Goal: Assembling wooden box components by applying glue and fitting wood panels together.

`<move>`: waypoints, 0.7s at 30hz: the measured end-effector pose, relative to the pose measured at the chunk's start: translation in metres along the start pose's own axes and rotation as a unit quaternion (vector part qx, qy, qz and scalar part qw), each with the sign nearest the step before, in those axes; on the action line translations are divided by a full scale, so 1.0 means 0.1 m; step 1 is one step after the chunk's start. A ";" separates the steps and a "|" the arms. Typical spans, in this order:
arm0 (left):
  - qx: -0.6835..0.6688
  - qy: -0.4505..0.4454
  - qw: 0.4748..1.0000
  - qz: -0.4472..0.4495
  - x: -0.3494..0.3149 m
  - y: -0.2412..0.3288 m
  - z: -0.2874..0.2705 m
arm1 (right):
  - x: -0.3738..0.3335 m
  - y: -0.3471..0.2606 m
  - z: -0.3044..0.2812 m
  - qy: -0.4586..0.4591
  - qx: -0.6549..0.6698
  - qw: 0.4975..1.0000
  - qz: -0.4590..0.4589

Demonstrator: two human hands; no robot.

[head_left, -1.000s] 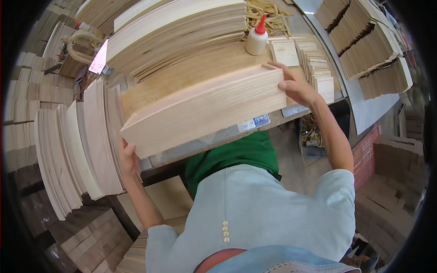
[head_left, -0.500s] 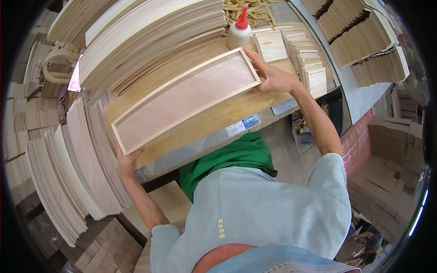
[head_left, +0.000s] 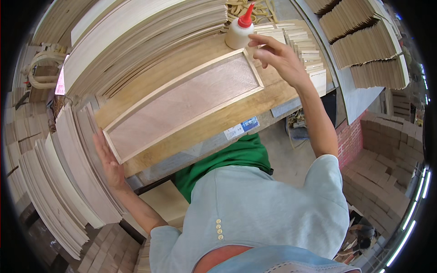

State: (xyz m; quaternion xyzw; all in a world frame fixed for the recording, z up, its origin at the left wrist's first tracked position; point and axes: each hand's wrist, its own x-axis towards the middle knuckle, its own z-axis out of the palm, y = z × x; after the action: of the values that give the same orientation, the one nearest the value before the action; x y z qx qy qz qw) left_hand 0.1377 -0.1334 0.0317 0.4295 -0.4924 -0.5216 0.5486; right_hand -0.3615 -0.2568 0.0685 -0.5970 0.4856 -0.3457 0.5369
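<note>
A long shallow wooden tray [head_left: 182,102], a thin pinkish panel edged with narrow strips, lies on the workbench [head_left: 218,113]. At its left end my left hand [head_left: 109,159] is open, fingers stretched out along the short edge. My right hand [head_left: 280,59] hovers past the tray's right end, apart from it, with its fingers parted and slightly curled and nothing in them. Just beyond that hand's fingertips stands a white glue bottle [head_left: 239,34] with a red nozzle. Small thin wooden pieces [head_left: 309,57] lie overlapped in rows to the right of my right hand.
Tall stacks of thin boards [head_left: 150,50] line the bench's far side, and more boards [head_left: 82,164] stand at the left. Tan bands [head_left: 261,11] lie behind the bottle. Bundled panels [head_left: 364,41] sit on a surface at the right. A dark bin [head_left: 298,132] is below the bench edge.
My right hand has let go of the tray's right end and lifted toward the bottle. My left hand has opened flat against the left end. The tray now rests on the bench.
</note>
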 end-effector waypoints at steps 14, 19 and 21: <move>0.132 0.048 0.989 -0.037 0.04 0.02 0.17 | 0.27 0.06 0.03 0.219 -0.018 0.974 0.055; 0.126 0.056 0.990 -0.020 0.06 -0.01 0.15 | 0.75 0.19 -0.89 0.295 -0.362 0.884 0.007; 0.105 0.069 0.992 -0.016 -0.01 -0.09 0.02 | 1.11 0.35 -1.05 0.280 -0.449 0.845 -0.081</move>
State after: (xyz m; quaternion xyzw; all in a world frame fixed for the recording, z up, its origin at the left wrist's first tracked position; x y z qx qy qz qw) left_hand 0.1343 -0.1330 0.0234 0.5277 -0.4983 -0.4450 0.5246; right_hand -0.4348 -0.3928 0.0413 -0.6878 0.6672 -0.2850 0.0214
